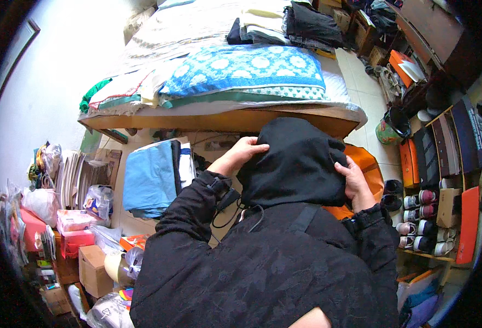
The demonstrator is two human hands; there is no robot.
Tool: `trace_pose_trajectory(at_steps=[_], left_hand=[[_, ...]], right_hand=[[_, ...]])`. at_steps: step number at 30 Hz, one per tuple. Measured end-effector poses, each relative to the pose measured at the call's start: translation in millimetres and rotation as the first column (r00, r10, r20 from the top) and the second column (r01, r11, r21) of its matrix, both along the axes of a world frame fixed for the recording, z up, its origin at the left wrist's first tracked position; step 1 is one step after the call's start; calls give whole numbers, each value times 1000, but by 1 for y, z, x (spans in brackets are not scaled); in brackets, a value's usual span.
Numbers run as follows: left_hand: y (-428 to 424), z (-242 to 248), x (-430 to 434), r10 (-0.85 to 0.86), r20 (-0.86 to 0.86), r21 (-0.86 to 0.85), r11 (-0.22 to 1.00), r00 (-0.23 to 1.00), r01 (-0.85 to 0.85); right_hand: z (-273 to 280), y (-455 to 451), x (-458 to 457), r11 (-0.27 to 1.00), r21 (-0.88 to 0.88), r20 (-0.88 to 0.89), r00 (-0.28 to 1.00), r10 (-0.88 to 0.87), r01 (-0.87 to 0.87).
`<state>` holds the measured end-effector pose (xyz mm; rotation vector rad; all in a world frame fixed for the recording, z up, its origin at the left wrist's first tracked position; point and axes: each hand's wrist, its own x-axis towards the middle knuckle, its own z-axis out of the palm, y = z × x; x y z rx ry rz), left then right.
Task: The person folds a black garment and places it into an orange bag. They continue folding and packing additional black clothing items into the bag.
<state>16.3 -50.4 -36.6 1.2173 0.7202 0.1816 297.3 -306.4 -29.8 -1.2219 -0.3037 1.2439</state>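
A black cloth garment (294,168) is held up in front of my chest, bunched and partly folded. My left hand (247,148) grips its upper left edge, thumb on top. At its right edge my right hand (352,176) pinches the fabric, with the thumb in front. The garment's far side and most of my fingertips are hidden behind the cloth. To the left of my left forearm stands a stack of folded clothes (152,176), light blue on top, with dark and white pieces beside it. Behind my right hand shows an orange bag or cloth (366,164), partly covered.
Ahead is a bed with a wooden frame (224,120), a blue flowered pillow (249,67) and folded clothes (265,24). Shoes (419,213) and shoeboxes fill a rack on the right, near a bin (392,127). Cartons (95,268) and bags crowd the left.
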Motion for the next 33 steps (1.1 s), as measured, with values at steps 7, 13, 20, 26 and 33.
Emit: trace_pose_trajectory(at_steps=[7,13,20,26,33], left_hand=[[-6,-26,-15,53,-248,59,997,967,-39],[-16,-41,-28,-41,-172,-555,829,984,-62],[-13,-17,-21,-19,-5,-473,881,1000,14],[-8,100,2,68,294,-141,990,953,-27],[-15,183,-7,7,547,402,875,837,-270]], right_hand=[[-5,6,0,982,-191,45,999,-1,9],[0,-1,-2,958,-257,-189,979,78,-126],[24,-1,-2,957,-202,-130,974,183,-207],[100,5,11,987,143,237,971,41,-77],[176,-21,15,885,460,681,612,-401,69]])
